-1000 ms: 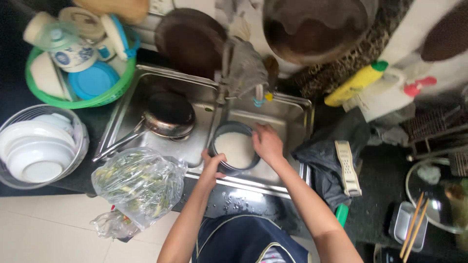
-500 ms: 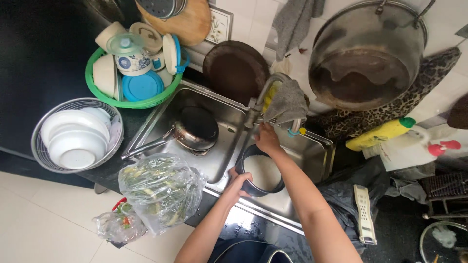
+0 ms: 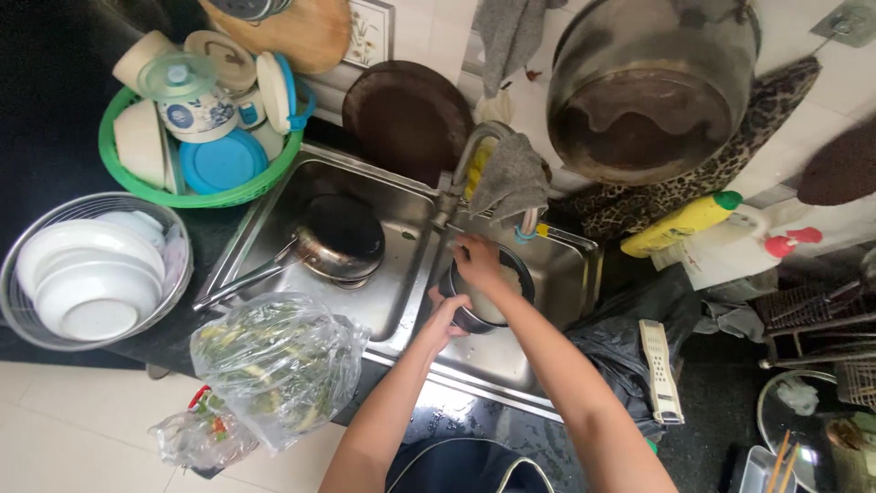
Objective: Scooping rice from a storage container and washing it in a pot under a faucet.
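Note:
A small dark pot (image 3: 511, 274) with white contents sits in the right basin of a steel double sink (image 3: 274, 215). My left hand (image 3: 444, 317) grips the pot's near rim. My right hand (image 3: 478, 261) reaches into the pot from above, fingers bent over the white contents. A curved tap (image 3: 461, 169) with a grey cloth (image 3: 513, 176) draped on it stands just behind the pot. Whether water runs from it, I cannot tell.
A lidded saucepan (image 3: 339, 239) lies in the left basin. A green basket of cups and lids (image 3: 196, 119) and a metal bowl of white dishes (image 3: 89, 270) stand at left. A clear bag of greens (image 3: 278, 365) rests on the counter's front edge. A yellow bottle (image 3: 680, 224) lies at right.
The view has shifted, so the sink sits higher and more central. My right hand moved from the pot's far rim into the pot. My left hand still holds the near rim.

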